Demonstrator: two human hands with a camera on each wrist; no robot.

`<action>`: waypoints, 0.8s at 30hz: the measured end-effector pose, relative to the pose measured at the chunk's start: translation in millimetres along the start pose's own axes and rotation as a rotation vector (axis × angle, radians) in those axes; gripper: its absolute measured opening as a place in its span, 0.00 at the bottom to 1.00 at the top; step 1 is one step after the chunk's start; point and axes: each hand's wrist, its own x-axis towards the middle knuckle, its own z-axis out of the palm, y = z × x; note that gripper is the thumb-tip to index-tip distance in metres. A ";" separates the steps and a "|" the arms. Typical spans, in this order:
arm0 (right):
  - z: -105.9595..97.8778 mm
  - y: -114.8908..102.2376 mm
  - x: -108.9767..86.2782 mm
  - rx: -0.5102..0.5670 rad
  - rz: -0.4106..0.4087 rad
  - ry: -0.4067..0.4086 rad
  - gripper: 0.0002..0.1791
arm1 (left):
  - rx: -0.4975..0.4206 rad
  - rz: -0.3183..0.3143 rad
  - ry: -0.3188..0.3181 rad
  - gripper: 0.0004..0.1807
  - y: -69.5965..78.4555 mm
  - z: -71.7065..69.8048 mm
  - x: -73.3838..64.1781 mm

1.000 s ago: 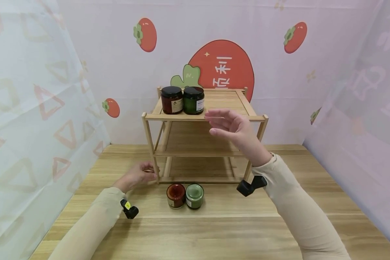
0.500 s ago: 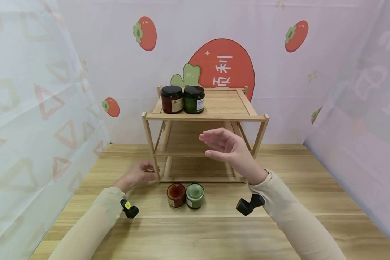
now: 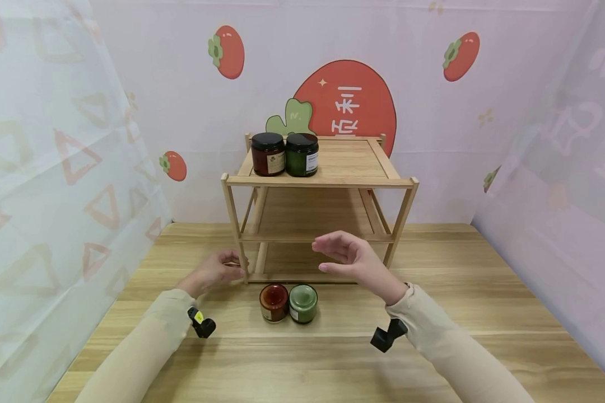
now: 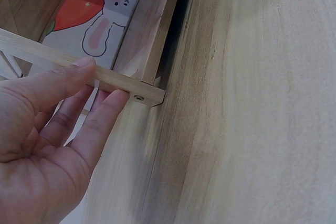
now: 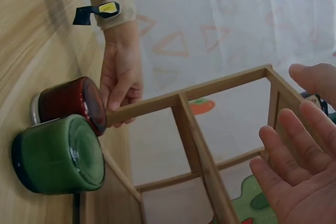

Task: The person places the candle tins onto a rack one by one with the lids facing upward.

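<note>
My left hand [image 3: 212, 273] pinches the front left leg of a three-tier wooden shelf [image 3: 348, 162] near its foot; in the left wrist view the thumb lies on one side of the leg [image 4: 118, 81], the fingers on the other. My right hand [image 3: 355, 262], fingers loosely bent and holding nothing, hovers before the lower tiers. Right and front of the left hand, a red-brown glass jar [image 3: 274, 303] and a green glass jar [image 3: 303, 304] stand upside down side by side on the table. In the right wrist view the green jar [image 5: 60, 156] is nearer.
On the top tier, at the left front, stand a dark brown jar [image 3: 267, 157] and a dark green jar [image 3: 301, 158] with black lids, upright together. Printed cloth [image 3: 181, 101] encloses the back and both sides of the wooden table [image 3: 333, 364].
My right hand has come down from the top tier's front edge to the height of the lower tiers. The left hand and the jars have stayed in place.
</note>
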 end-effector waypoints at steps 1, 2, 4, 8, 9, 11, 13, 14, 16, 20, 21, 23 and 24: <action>0.3 3.4 -0.8 0.000 0.009 -0.001 0.25 | 0.000 0.000 0.001 0.19 0.0 0.0 0.0; 0.4 6.9 -1.6 -0.001 0.019 -0.002 0.25 | -0.003 0.003 -0.002 0.19 0.1 0.1 0.2; 0.6 13.8 -3.0 -0.006 0.031 -0.007 0.25 | -0.007 0.004 -0.004 0.19 0.0 0.2 0.3; 1.2 28.2 -4.9 -0.022 0.053 -0.020 0.25 | -0.012 0.004 -0.006 0.19 -0.3 0.2 0.7; 1.5 31.4 -5.2 -0.029 0.061 -0.024 0.26 | -0.014 0.003 -0.004 0.19 -0.3 0.2 0.7; 2.6 37.7 -6.0 -0.048 0.088 -0.028 0.26 | -0.020 -0.003 0.000 0.19 -0.2 0.2 1.0; 3.7 43.5 -6.7 -0.071 0.110 -0.033 0.26 | -0.020 -0.006 0.000 0.19 0.1 0.2 1.2; 4.3 46.3 -7.2 -0.078 0.121 -0.036 0.26 | -0.018 -0.007 0.001 0.19 0.3 0.3 1.2; 5.4 52.2 -7.9 -0.079 0.137 -0.045 0.26 | -0.015 -0.011 0.004 0.19 0.7 0.5 1.1; 7.7 63.2 -8.9 -0.065 0.159 -0.067 0.27 | -0.008 -0.012 0.008 0.19 0.8 0.7 1.3; 8.3 65.7 -9.2 -0.058 0.164 -0.071 0.27 | -0.008 -0.013 0.010 0.19 0.8 0.7 1.4; 9.4 70.5 -9.6 -0.050 0.169 -0.078 0.28 | -0.004 -0.014 0.011 0.19 0.6 0.4 1.8; 9.8 72.8 -9.7 -0.047 0.174 -0.080 0.28 | 0.003 -0.013 0.011 0.19 0.5 0.2 1.9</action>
